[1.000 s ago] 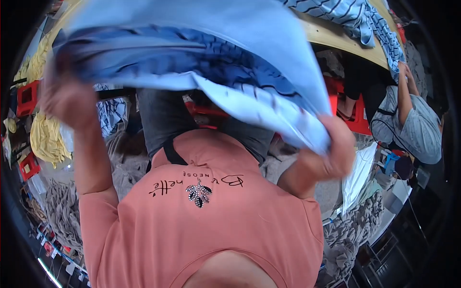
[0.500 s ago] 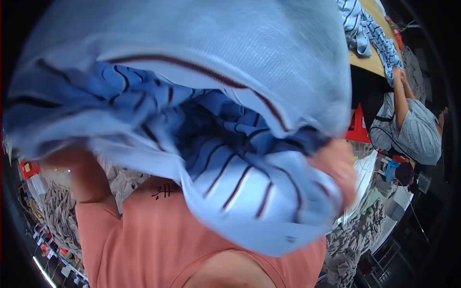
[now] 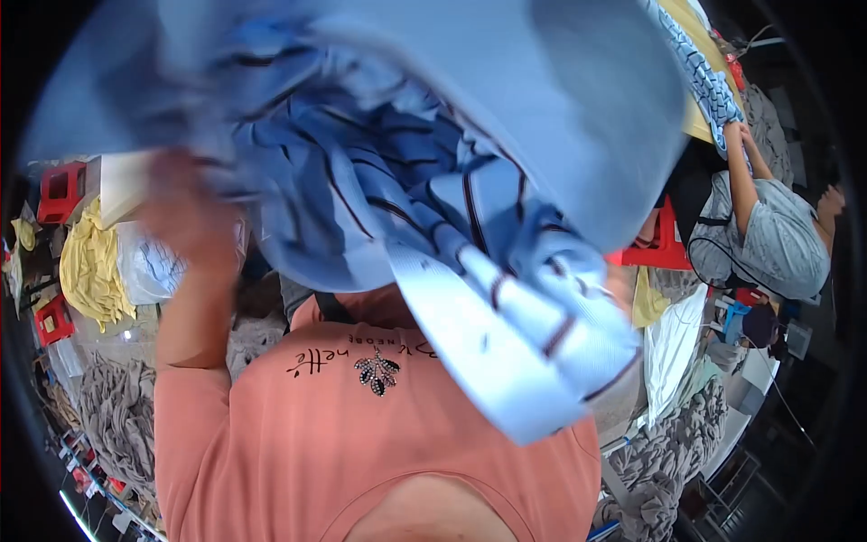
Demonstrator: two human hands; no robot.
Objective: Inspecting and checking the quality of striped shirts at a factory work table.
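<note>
A light-blue garment with dark stripes (image 3: 506, 199) is held up in the air before me, filling much of the upper view. Its plain outer side bulges at the top, and striped folds show in the opening. A pale band with buttonhole-like slits (image 3: 483, 343) hangs down in front of my chest. My left hand (image 3: 194, 212) is at the garment's left edge, too smeared by motion to make out its fingers. Bunched cloth at the right mostly hides my right hand (image 3: 621, 285), which is closed on the garment there.
At right a co-worker in a grey top (image 3: 768, 235) handles striped cloth (image 3: 709, 77) on a yellowish tabletop. Red stools (image 3: 664, 239) stand on both sides. Yellow cloth (image 3: 95, 266) lies at left; grey cloth heaps (image 3: 117, 406) lie low on either side.
The garment has swung upward, and its lower left part has lifted off my chest. My left hand has risen and moved right. The right hand is now more hidden by cloth.
</note>
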